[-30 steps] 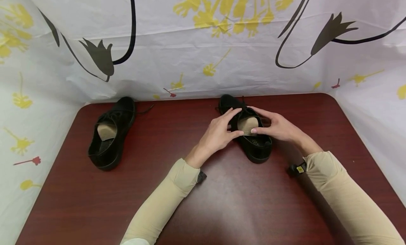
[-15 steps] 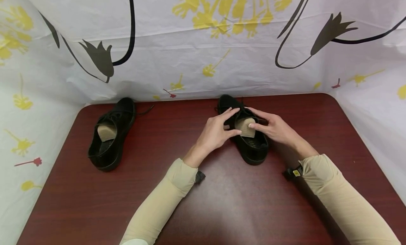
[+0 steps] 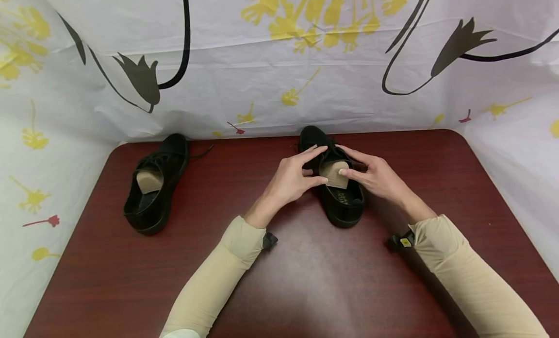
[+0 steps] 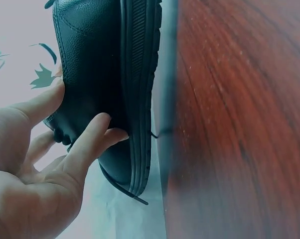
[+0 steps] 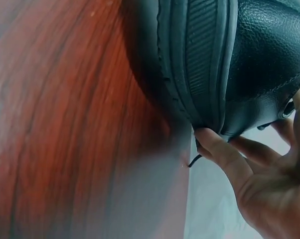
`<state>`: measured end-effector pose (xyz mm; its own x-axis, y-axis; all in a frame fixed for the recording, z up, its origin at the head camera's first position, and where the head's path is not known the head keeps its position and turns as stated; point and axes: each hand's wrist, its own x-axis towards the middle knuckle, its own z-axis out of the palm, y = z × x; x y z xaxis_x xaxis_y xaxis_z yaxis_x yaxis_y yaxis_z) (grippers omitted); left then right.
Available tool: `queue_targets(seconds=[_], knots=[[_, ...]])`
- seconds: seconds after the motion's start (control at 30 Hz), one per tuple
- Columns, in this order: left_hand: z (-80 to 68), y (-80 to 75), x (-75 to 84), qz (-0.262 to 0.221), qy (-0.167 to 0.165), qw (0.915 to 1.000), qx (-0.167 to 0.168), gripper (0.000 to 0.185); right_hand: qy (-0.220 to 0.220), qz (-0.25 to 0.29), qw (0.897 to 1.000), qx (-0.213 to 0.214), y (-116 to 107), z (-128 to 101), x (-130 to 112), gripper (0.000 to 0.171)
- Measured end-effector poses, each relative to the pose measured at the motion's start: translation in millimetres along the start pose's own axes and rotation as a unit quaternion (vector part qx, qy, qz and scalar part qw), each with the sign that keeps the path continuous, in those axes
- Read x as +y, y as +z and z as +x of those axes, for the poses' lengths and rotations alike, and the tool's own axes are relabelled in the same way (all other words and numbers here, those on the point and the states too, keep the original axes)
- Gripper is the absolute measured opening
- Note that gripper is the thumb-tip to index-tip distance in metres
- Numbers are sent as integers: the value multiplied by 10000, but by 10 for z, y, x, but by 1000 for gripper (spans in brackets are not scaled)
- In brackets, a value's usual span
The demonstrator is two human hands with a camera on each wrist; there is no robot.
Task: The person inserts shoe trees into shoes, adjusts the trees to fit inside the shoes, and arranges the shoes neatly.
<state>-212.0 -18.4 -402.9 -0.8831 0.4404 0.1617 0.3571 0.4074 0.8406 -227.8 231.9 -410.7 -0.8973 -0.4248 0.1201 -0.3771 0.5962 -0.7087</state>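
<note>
A black lace-up shoe (image 3: 342, 209) points toward the back wall, its heel toward me and a beige tongue lining (image 3: 334, 174) showing in its opening. My left hand (image 3: 291, 179) holds its left side, thumb at the opening's edge. In the left wrist view, the fingertips (image 4: 102, 122) touch the leather above the sole. On the other side my right hand (image 3: 377, 177) grips the shoe, thumb on the tongue lining. The right wrist view has a finger (image 5: 210, 135) against the sole's edge near the toe. A matching black shoe (image 3: 153, 194) stands apart at the left.
Both shoes are on a dark red wood-grain table (image 3: 279, 289) with rounded back corners. White patterned sheeting (image 3: 244, 85) rises close behind the table and along both sides. A loose lace (image 3: 203, 152) sticks out beside the left shoe.
The held shoe's heel has swung left, so the shoe points straighter toward the back. Both hands have shifted slightly left with it. The other shoe has stayed put.
</note>
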Motion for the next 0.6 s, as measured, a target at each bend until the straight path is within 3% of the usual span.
queue_targets(seconds=[0.4, 0.6], knots=[[-41, -141, -29, -370, -36, 9993, -25, 68, -175, 145, 9996, 192, 74, 38, -133, 60], [-105, -225, -30, -616, -114, 9980, 15, 68, 39, 373, 9991, 215, 108, 44, -269, 60]])
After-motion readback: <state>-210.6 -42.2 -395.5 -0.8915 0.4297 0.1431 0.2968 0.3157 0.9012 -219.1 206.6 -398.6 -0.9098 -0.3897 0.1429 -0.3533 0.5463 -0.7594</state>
